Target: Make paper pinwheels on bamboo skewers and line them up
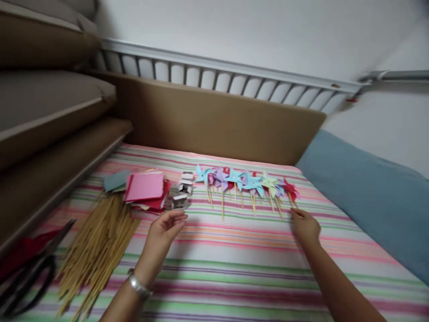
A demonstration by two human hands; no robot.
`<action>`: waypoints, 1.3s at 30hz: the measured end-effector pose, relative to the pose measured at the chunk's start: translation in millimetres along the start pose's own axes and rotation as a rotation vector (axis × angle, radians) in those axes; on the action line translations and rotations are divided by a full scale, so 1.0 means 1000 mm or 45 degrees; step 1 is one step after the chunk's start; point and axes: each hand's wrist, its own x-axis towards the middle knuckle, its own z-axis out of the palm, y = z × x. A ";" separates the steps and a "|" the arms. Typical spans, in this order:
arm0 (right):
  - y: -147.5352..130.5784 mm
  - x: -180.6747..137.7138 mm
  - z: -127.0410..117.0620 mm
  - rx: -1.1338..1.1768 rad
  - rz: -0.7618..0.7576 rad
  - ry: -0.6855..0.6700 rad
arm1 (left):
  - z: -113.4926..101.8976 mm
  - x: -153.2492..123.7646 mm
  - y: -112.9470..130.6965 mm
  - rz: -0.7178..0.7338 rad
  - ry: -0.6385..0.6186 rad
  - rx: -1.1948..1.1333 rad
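Note:
My left hand (165, 228) hovers above the striped bedsheet (234, 268) with its fingers apart and nothing in them, just below a small pile of grey-white boxes (182, 190). My right hand (304, 226) reaches toward the right end of a row of paper pinwheels (246, 183) on wooden sticks; its fingers are curled, close to the stick of the red pinwheel (291, 191), and whether they grip it is unclear. A stack of coloured paper squares (145, 188), pink on top, lies left of the boxes.
A heap of wooden sticks (97, 250) lies at the left. Black scissors (30, 273) rest at the far left edge. Brown cushions (50, 116) and a brown board (217, 120) border the bed; a blue pillow (372, 197) is on the right.

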 end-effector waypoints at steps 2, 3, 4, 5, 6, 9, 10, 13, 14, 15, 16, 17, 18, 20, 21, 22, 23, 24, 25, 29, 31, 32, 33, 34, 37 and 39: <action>-0.027 -0.031 0.006 0.091 -0.196 -0.062 | -0.004 -0.004 0.007 0.030 0.001 -0.051; -0.046 -0.050 0.010 0.140 -0.309 -0.108 | -0.007 -0.006 0.011 0.053 0.011 -0.072; -0.067 -0.070 0.014 0.193 -0.443 -0.166 | -0.010 -0.007 0.015 0.077 0.028 -0.093; -0.092 -0.091 0.019 0.241 -0.578 -0.234 | -0.014 -0.008 0.020 0.102 0.053 -0.114; -0.118 -0.113 0.024 0.281 -0.701 -0.290 | -0.020 -0.009 0.026 0.131 0.088 -0.137; -0.201 -0.172 0.038 0.461 -1.332 -0.476 | -0.047 -0.007 0.044 0.229 0.273 -0.252; -0.226 -0.188 0.042 0.484 -1.507 -0.504 | -0.058 -0.006 0.050 0.256 0.365 -0.316; -0.284 -0.217 0.058 0.394 -1.752 -0.591 | -0.093 -0.004 0.066 0.297 0.596 -0.491; -0.298 -0.221 0.063 0.333 -1.779 -0.638 | -0.102 -0.004 0.070 0.305 0.641 -0.531; -0.308 -0.224 0.069 0.261 -1.799 -0.691 | -0.110 -0.004 0.072 0.317 0.668 -0.557; -0.316 -0.225 0.075 0.195 -1.810 -0.742 | -0.115 -0.005 0.074 0.327 0.685 -0.572; -0.322 -0.224 0.081 0.141 -1.815 -0.784 | -0.119 -0.006 0.076 0.334 0.690 -0.576; -0.325 -0.224 0.086 0.102 -1.817 -0.817 | -0.121 -0.007 0.077 0.330 0.685 -0.574; -0.329 -0.223 0.095 0.067 -1.813 -0.854 | -0.123 -0.008 0.078 0.297 0.666 -0.570; -0.330 -0.223 0.098 0.064 -1.809 -0.862 | -0.123 -0.008 0.078 0.281 0.660 -0.573; -0.330 -0.223 0.100 0.061 -1.803 -0.870 | -0.123 -0.008 0.078 0.270 0.653 -0.580; -0.329 -0.223 0.102 0.061 -1.796 -0.879 | -0.123 -0.008 0.079 0.269 0.650 -0.584; -0.329 -0.223 0.104 0.064 -1.790 -0.886 | -0.124 -0.008 0.079 0.278 0.653 -0.586; -0.328 -0.224 0.105 0.069 -1.783 -0.894 | -0.125 -0.008 0.079 0.288 0.655 -0.588; -0.326 -0.223 0.109 0.088 -1.756 -0.923 | -0.130 -0.007 0.079 0.302 0.647 -0.609; -0.326 -0.222 0.110 0.094 -1.747 -0.940 | -0.131 -0.006 0.079 0.308 0.651 -0.619; -0.327 -0.221 0.109 0.096 -1.745 -0.950 | -0.131 -0.006 0.079 0.313 0.658 -0.621; -0.328 -0.221 0.109 0.097 -1.744 -0.959 | -0.130 -0.006 0.078 0.314 0.661 -0.623; -0.329 -0.221 0.108 0.098 -1.745 -0.967 | -0.129 -0.006 0.078 0.311 0.661 -0.627; -0.331 -0.222 0.104 0.101 -1.744 -0.982 | -0.123 -0.006 0.074 0.261 0.620 -0.613; -0.333 -0.224 0.101 0.103 -1.725 -0.971 | -0.115 -0.006 0.070 0.188 0.530 -0.569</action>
